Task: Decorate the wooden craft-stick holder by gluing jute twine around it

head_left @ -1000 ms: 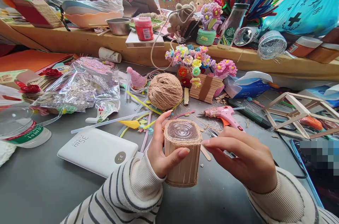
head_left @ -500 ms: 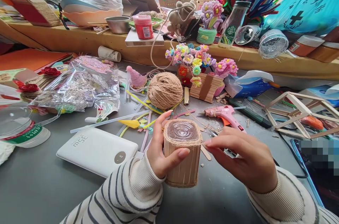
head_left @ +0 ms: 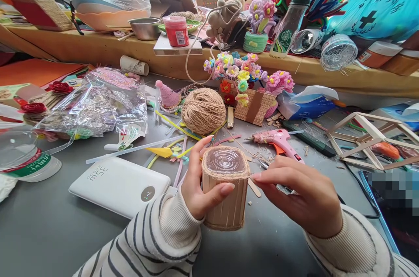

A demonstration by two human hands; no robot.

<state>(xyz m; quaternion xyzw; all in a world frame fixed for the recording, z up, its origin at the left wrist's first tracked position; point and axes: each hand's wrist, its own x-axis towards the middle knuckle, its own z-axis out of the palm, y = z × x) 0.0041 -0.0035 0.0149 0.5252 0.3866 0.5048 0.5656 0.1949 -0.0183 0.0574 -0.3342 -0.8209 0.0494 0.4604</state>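
My left hand (head_left: pixel 201 189) is wrapped round a small box (head_left: pixel 225 205) sided with upright wooden craft sticks. Twine rims the box's top and bottom edges, and its top face is clear ridged plastic. At the box's upper right corner, my right hand (head_left: pixel 294 192) pinches the jute twine (head_left: pixel 242 142) with thumb and forefinger. That strand runs back toward a ball of twine (head_left: pixel 203 111) behind the box. The rest of the right hand's fingers are curled and partly hidden. A pink glue gun (head_left: pixel 276 139) lies just beyond the right hand.
A white power bank (head_left: pixel 119 185) lies left of the box, with glue sticks (head_left: pixel 131 151) behind it. Farther left are a plastic bag (head_left: pixel 104 102) and a bottle (head_left: pixel 32 163). Wooden stick frames (head_left: pixel 366 141) and a phone (head_left: pixel 393 224) sit at right. Flowers (head_left: pixel 242 71) stand behind.
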